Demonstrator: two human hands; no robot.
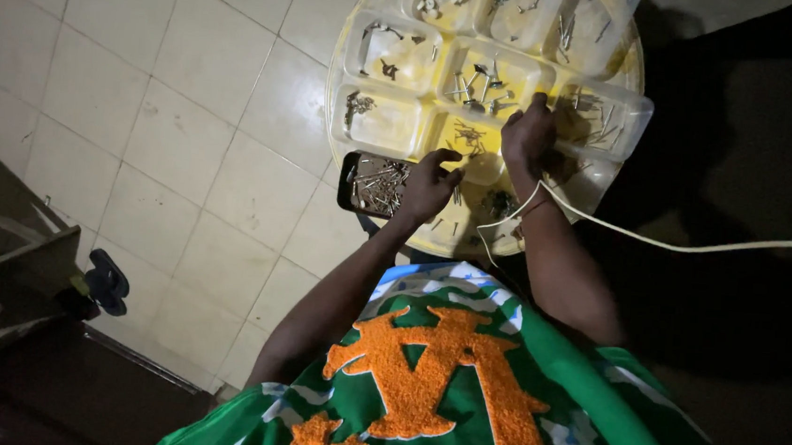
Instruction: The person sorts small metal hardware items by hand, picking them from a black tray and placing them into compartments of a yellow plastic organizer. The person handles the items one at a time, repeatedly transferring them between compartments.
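Clear plastic tray (380, 122) holds screws; left hand (430, 186) pinches one narrowly, right hand (528, 134) presses flat, grip open. Pick singly, steadying the tray.

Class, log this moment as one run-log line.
left hand: pinching small piece, near dark tin of screws | right hand: in clear divided tray | white cord: across right wrist

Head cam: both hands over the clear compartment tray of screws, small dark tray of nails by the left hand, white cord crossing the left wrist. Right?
Not quite. The white cord crosses the right wrist, near the right hand, not the left. The head view shows it. The rest holds: both hands are over the clear compartment tray, and the small dark tray sits by the left hand.
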